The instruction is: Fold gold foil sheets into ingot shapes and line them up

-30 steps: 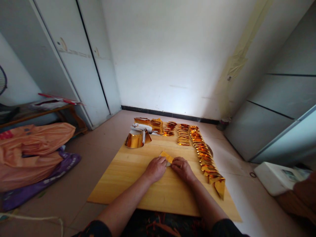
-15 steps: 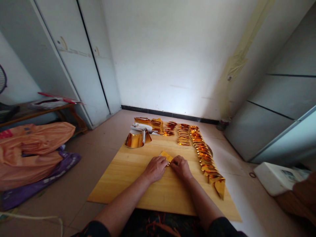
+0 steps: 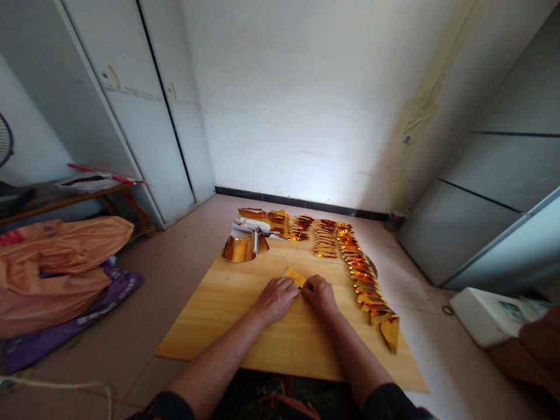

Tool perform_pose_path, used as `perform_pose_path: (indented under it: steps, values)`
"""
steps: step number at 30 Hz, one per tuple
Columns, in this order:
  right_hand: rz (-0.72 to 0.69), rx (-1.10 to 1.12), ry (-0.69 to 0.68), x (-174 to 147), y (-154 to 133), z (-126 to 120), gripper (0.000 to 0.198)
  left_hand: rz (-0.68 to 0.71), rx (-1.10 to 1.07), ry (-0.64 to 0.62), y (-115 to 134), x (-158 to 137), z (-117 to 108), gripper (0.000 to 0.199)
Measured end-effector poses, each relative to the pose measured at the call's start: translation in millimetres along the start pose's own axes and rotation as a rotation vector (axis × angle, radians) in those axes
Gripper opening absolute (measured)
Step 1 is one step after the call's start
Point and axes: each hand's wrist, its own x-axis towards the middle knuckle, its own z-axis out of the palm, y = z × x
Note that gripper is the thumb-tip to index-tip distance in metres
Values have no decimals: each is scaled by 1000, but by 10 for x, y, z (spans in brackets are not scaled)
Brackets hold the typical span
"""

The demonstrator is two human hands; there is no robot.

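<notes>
A small sheet of gold foil paper (image 3: 296, 275) lies on the wooden board (image 3: 210, 326), its far part showing beyond my fingers. My left hand (image 3: 277, 298) is closed on its left side, and my right hand (image 3: 320, 293) pinches its right side close by. The near part of the sheet is hidden under my fingers. To the right runs a long overlapping row of folded gold paper pieces (image 3: 365, 274). Two shorter rows, one of folded gold pieces (image 3: 326, 238) and another of gold pieces (image 3: 300, 227), lie toward the back.
At the board's back left stand a curved stack of gold paper (image 3: 240, 247) and flatter gold sheets (image 3: 277, 220). An orange bag (image 3: 65, 262) and a purple bag (image 3: 74, 329) lie on the floor at left. A white box (image 3: 490, 315) is at right.
My fingers have shifted very slightly at the near edge of the gold paper. Everything else stays where it was.
</notes>
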Motion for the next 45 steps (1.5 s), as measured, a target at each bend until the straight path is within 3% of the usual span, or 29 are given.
perform_pose_path:
  steps: [10, 19, 26, 33, 38, 45]
  values:
    - [36, 30, 16, -7, -25, 16, 11, 16, -15, 28, -32, -24, 36, 19]
    - [69, 76, -38, 20, 26, 10, 26, 14, -26, 60, -61, -11, 67, 18]
    - [81, -1, -7, 28, -40, 5, 7, -3, -40, 44, -54, -1, 64, 19]
    - [-116, -111, -76, -34, -80, -86, 25, -53, -72, 4, -104, 84, -41, 17]
    - [-113, -190, -146, -93, -195, -169, 22, -118, -11, 49, -74, 109, -76, 11]
    - [-196, -154, -197, -101, -212, -184, 24, -241, 81, 60, 50, 143, 75, 16]
